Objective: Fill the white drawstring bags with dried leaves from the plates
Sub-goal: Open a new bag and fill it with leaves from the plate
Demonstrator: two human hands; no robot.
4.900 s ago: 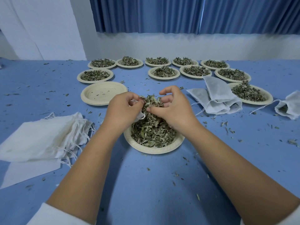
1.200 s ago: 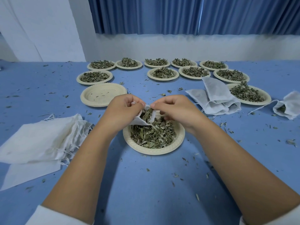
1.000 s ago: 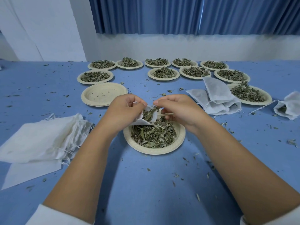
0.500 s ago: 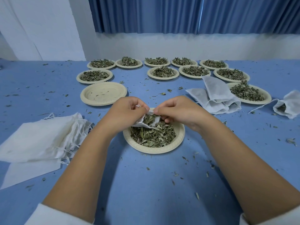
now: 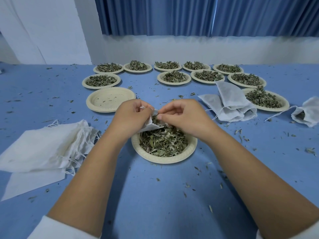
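1. Blue tabletop strewn with leaf crumbs;
2. the white drawstring bag is held over the near plate of dried leaves; the left hand curls its fingers round the bag's side; the right hand pinches its mouth with the fingers;
3. empty bags lie at the left.

Between our fingers we see a bag of thin matt white cloth. Just below them the plate looks like matt cream pressed paper with a ribbed rim, its leaves dry, crinkled and dull. The worktop around them is smooth matt blue.
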